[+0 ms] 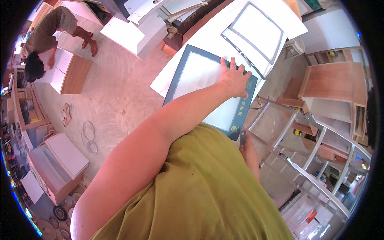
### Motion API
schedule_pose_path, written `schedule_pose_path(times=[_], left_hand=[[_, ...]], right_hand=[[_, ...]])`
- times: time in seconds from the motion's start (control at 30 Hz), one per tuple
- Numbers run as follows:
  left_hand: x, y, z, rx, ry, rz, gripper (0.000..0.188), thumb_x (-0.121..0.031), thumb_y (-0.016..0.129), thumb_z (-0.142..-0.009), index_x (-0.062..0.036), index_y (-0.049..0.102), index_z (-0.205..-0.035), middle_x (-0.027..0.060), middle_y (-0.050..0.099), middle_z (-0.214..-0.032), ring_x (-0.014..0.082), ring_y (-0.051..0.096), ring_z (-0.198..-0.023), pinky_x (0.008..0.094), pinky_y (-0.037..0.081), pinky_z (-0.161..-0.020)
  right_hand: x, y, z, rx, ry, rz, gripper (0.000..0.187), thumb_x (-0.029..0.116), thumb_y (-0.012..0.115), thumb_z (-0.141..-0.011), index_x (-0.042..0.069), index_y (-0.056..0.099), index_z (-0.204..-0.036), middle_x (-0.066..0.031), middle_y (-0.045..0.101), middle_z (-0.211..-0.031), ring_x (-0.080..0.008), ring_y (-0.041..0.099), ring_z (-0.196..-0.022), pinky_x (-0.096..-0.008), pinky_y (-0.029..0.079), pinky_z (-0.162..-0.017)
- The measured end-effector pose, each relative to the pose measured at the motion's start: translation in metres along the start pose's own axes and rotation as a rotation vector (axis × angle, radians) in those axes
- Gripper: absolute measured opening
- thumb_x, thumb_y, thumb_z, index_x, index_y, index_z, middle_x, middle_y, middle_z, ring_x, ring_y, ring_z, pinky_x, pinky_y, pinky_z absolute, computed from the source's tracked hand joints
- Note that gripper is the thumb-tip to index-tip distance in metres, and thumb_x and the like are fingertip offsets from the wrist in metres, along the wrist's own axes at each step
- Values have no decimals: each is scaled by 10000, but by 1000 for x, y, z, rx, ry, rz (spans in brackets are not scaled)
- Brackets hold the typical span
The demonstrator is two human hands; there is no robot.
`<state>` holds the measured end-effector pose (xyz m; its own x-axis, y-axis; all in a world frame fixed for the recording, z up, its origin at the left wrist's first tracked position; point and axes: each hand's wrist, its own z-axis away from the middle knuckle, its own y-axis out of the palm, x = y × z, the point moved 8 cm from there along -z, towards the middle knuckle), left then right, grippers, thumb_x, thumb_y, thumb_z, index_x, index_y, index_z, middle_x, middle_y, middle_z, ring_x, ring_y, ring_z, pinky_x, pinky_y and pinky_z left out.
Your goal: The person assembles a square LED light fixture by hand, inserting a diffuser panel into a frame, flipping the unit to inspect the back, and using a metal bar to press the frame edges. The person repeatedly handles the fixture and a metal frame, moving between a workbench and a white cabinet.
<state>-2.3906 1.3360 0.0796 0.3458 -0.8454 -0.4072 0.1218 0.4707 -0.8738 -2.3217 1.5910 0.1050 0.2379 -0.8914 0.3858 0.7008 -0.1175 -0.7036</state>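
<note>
A flat rectangular panel [182, 74] with a dark blue-green border and a pale, see-through middle lies at the near end of a white worktop. My left hand [235, 79] rests on its right part with the fingers spread, the forearm crossing over the panel. Close to the panel's near right corner is my right hand [250, 151], low beside my shirt. Its fingers appear closed around a small dark object [243, 138] whose kind I cannot make out. Part of that hand is hidden. Beyond the panel, a thin grey rectangular frame [258, 32] lies on the worktop.
The white worktop [160, 82] runs away to the upper right. An aluminium stepladder [308, 172] stands at my right, near wooden cabinets [328, 82]. Another person [48, 38] bends over a cabinet [72, 76] at far left. Coiled wire [89, 134] lies on the floor.
</note>
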Motion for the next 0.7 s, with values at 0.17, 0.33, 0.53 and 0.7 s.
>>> schedule_pose_path(times=[0.17, 0.33, 0.53, 0.7], left_hand=[[-4, 0, 1, 10, -19, -3, 963, -596, 743, -811, -192, 345, -1590, 163, 341, -1590, 515, 125, -1521, 798, 73, -1134], [-2, -2, 3, 36, -44, 3, 957, -595, 736, -822, -215, 324, -1597, 158, 316, -1605, 500, 115, -1527, 793, 89, -1142], [2, -1, 16, -106, 41, 42, 870, -581, 705, -858, -206, 374, -1570, 179, 303, -1606, 444, 109, -1546, 735, 105, -1181], [55, -34, 112, -547, -26, 217, 626, -405, 781, -840, -158, 584, -1381, 187, 451, -1463, 423, 345, -1430, 592, 299, -1157]], right_hand=[[-21, 7, -5, 21, 125, -202, 430, 35, 494, -929, 42, 442, -1355, -223, 597, -744, -343, 632, -700, -468, 473, -632], [-10, -8, 17, -32, 64, -71, 525, 43, 436, -978, 95, 374, -1497, -118, 600, -782, -228, 593, -693, -407, 483, -654], [-9, -47, -8, -204, 97, -367, 408, 65, 397, -1030, 46, 365, -1436, -60, 576, -752, -146, 567, -575, -327, 477, -513], [-1, -116, -39, -344, -128, -441, 350, 87, 387, -1047, 43, 399, -1394, -44, 548, -750, -129, 546, -560, -291, 480, -490]])
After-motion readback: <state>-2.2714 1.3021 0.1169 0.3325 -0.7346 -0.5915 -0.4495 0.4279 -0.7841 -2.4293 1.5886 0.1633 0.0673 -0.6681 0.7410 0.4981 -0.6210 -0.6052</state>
